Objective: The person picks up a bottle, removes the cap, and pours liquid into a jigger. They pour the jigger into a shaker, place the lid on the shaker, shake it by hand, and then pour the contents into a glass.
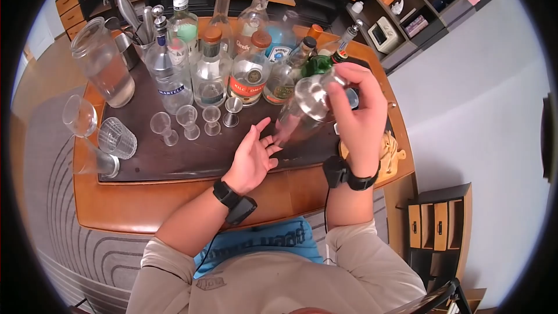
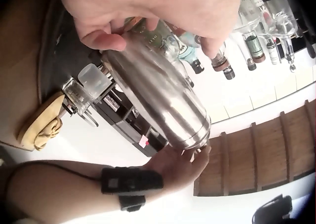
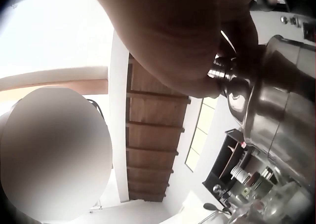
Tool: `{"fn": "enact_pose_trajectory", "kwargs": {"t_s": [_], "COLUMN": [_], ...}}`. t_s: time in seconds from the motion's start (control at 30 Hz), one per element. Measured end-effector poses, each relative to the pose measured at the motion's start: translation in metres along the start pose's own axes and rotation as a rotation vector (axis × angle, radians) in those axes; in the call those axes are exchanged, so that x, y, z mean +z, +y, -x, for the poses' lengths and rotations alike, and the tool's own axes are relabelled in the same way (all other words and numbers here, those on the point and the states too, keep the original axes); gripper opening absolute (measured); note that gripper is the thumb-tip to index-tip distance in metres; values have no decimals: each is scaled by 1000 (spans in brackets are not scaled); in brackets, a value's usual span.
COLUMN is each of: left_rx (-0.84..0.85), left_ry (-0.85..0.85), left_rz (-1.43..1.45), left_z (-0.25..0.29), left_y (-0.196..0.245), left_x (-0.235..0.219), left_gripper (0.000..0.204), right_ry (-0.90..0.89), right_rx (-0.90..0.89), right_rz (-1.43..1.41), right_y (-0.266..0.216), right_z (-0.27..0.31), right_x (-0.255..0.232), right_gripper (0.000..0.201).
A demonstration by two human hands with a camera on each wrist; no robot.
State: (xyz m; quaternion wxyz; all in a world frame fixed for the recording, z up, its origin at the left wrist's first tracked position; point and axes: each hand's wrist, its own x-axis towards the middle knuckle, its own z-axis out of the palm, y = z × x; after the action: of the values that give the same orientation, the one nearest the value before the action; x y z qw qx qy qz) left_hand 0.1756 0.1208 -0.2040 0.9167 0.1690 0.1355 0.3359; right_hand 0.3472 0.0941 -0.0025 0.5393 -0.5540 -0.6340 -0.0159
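Note:
A steel cocktail shaker [image 1: 307,104] hangs tilted above the dark mat [image 1: 174,160]. My right hand [image 1: 356,107] grips its upper end. In the right wrist view my palm covers the shaker's cap [image 3: 224,76]. My left hand [image 1: 263,142] is spread open just below, with its fingertips against the shaker's lower end. In the left wrist view the shaker [image 2: 158,95] runs diagonally from my left hand's fingers [image 2: 101,39] down to my right hand [image 2: 175,167].
Several liquor bottles [image 1: 247,72] crowd the back of the wooden table [image 1: 133,206]. Small stemmed glasses [image 1: 187,121] and a metal jigger [image 1: 232,111] stand on the mat. A large glass jar [image 1: 104,64] and tumblers [image 1: 116,138] are at the left, a yellow cloth [image 1: 390,150] at the right edge.

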Motion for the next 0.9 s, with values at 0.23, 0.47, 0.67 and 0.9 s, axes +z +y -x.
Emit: {"fn": "enact_pose_trajectory", "kwargs": {"t_s": [0.23,0.47,0.67,0.9], "left_rx": [-5,-8,20,-13], "left_ry": [-18,51,6,66], "left_rz": [-18,-44,-68,-67], "left_z": [-1,-2,-4,-4], "left_y": [0,-1,-2,1], "left_x": [0,1,-4,-2], "left_gripper": [77,80,82,81], "right_ry": [-25,-12,-26,0], "right_rx": [-146,215,-131,123], "right_rz": [-46,-153,3,14], "right_y": [-16,21,-28,13], "right_z": [32,18,52,12], "right_x": [-11,-24,-15,0], "right_gripper": [30,25,35,26]}}
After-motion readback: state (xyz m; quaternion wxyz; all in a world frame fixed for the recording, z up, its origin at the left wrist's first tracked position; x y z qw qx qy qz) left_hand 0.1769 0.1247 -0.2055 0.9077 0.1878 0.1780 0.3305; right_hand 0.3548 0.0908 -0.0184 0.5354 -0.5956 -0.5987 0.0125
